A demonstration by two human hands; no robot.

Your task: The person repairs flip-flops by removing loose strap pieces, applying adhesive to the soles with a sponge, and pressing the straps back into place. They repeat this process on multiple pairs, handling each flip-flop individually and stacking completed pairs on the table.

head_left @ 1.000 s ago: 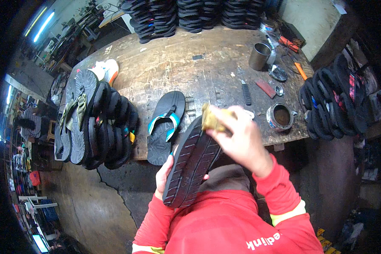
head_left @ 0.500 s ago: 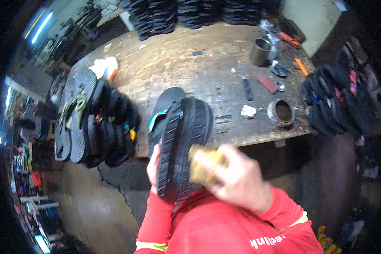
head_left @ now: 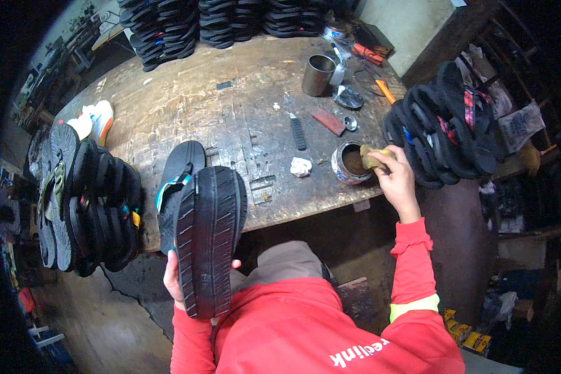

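My left hand grips a black flip-flop near its lower end, with the grooved tread turned up toward me. Behind it on the table edge lies another black flip-flop with a blue and white strap. A yellowish rag is pinched in the fingers of my right hand. That rag touches the rim of an open tin, which has a brown inside. Left of the tin sits a crumpled white wad.
Flip-flop stacks stand at the table's left, right and back. On the wooden table are a metal cup, a black-handled tool, a red block and an orange-handled tool.
My right hand has carried the rag from the flip-flop's sole across to the tin at the right. The left hand still holds the flip-flop. The view has shifted to the right.
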